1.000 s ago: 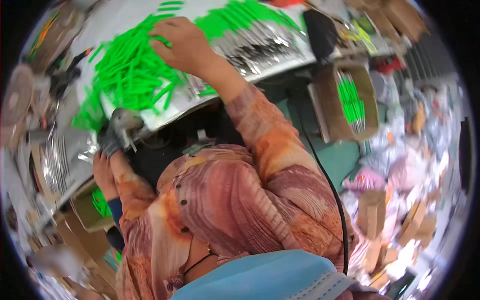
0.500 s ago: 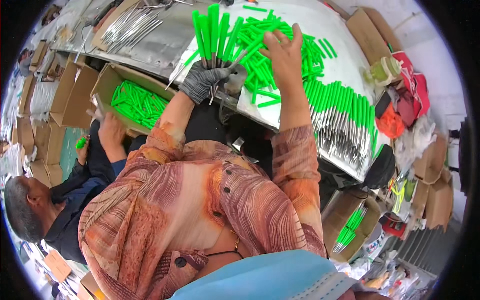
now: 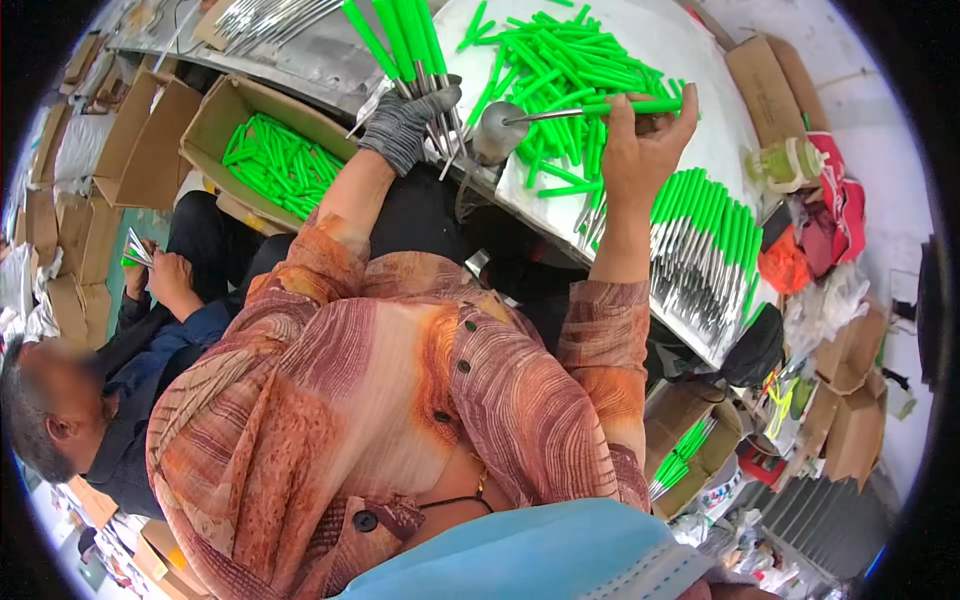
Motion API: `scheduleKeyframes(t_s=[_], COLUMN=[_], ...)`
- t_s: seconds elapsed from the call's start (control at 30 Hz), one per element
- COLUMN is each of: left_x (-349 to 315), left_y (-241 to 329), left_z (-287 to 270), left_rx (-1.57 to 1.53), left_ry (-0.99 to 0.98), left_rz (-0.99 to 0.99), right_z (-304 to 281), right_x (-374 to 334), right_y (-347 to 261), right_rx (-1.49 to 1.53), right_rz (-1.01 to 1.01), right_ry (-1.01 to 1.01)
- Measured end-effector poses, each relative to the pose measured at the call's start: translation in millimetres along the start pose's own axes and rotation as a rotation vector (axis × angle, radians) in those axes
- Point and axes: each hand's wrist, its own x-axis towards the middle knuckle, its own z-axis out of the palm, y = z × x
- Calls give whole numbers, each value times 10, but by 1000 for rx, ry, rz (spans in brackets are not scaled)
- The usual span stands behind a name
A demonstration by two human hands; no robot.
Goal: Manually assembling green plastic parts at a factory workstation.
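Observation:
My left hand [image 3: 400, 128], in a grey knit glove, is closed around a bundle of metal rods with green handles [image 3: 405, 42]. Their handles point up and away, and bare metal ends stick out below the fist. My bare right hand [image 3: 642, 150] grips one green-handled metal rod [image 3: 655, 106], which lies nearly level. The tip of that rod meets or overlaps a round metal block [image 3: 494, 136] at the table's near edge; contact is hard to tell. Behind it spreads a heap of loose green handles [image 3: 575, 58].
Finished-looking green-handled rods [image 3: 705, 235] lie in a row at the table's right side. A cardboard box [image 3: 212, 120] of green handles stands left of me. A co-worker's hands [image 3: 172, 280] hold metal pieces. Bare rods [image 3: 275, 22] lie at the far left, a green bottle [image 3: 785, 163] at the right.
My right hand has moved right and nearer, from over the heap, with a green-handled rod now level in its fingers. The view has shifted slightly. The co-worker's hands have come together.

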Motion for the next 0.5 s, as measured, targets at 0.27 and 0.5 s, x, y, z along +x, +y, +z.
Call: scheduleKeyframes(t_s=[0.27, 0.5], left_x=[34, 48], left_y=[41, 107], left_z=[120, 206], left_rx=[-78, 70], left_ry=[103, 155], left_rz=[109, 160], right_z=[539, 605], right_x=[-81, 64], right_y=[-237, -400], right_rx=[-233, 213], right_rz=[-219, 135], right_ry=[-232, -412])
